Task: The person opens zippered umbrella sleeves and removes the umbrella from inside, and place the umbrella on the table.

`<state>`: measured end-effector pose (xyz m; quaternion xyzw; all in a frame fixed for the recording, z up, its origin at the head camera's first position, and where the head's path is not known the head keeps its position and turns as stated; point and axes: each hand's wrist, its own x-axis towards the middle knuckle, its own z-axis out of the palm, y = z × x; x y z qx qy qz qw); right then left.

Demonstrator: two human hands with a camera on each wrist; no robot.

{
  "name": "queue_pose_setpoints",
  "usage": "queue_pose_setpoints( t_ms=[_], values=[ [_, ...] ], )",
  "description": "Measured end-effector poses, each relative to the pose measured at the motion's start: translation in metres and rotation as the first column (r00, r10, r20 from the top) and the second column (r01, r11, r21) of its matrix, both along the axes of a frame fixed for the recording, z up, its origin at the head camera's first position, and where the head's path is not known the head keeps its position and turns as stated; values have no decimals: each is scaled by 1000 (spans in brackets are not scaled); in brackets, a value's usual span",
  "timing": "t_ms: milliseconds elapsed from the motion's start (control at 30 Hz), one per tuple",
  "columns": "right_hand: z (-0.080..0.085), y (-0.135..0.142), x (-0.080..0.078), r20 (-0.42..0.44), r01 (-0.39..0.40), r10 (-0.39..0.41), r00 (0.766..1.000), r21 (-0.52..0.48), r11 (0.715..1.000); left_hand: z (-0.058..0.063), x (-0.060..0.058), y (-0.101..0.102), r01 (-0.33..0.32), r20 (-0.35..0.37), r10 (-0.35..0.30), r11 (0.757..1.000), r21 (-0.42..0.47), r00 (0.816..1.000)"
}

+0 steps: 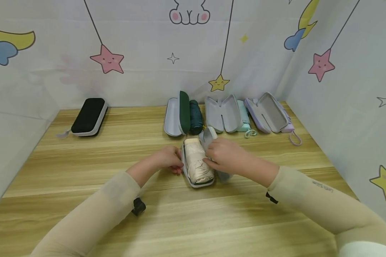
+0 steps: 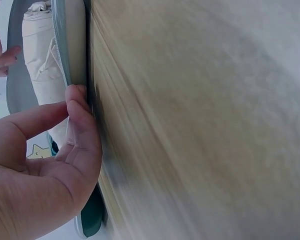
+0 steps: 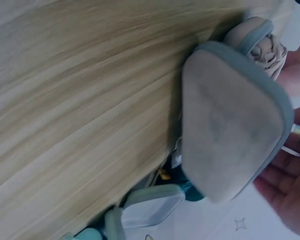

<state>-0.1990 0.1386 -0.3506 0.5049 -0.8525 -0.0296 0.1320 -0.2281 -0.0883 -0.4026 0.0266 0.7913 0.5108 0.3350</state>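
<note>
A hard zip case (image 1: 199, 185) stands open at the middle of the table, a cream folded umbrella (image 1: 196, 160) lying in its base. My left hand (image 1: 170, 160) pinches the case's left rim between thumb and fingers; the left wrist view shows the fingertips (image 2: 79, 97) on the edge beside the zip. On the other side, my right hand (image 1: 226, 155) is at the raised lid (image 3: 232, 122). Its fingers show along the lid's inner edge in the right wrist view, and none show on the outer face. The lid leans outward and hides some fingertips there.
A black case (image 1: 89, 113) lies closed at the back left. Along the back stand an open green case (image 1: 172, 119), a dark green umbrella (image 1: 196, 117), an open grey-lined case (image 1: 223, 114) by a mint umbrella (image 1: 244, 116), and an open lilac case (image 1: 271, 112) by a lilac umbrella (image 1: 288, 127).
</note>
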Motion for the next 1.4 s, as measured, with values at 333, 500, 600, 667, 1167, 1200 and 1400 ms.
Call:
queue_pose_setpoints(
  t_ms=[333,500,600,667,1167,1200,1400],
  values=[
    [-12,-38,6,331,509,-547,769,200,837,-1,2,-2,29,17,-29,1000,-6,999],
    [-18,-48,-2,451,553,-600,661,248,795,-3,3,-1,32,25,-31,999,-43,999],
    [-21,-52,-7,477,565,-606,637,246,788,-3,5,-1,44,18,-43,998,-48,999],
    [-23,-55,-10,487,571,-606,629,239,785,-3,6,0,53,9,-52,997,-49,999],
    [-17,-58,-7,585,594,-556,591,152,790,-2,6,-2,52,-4,-52,999,-16,999],
    [-15,-57,-6,595,593,-548,588,144,792,-1,5,-3,54,-5,-54,998,-18,999],
    [2,-52,1,636,603,-497,590,61,795,0,3,-8,63,-8,-63,997,-40,998]
  ],
)
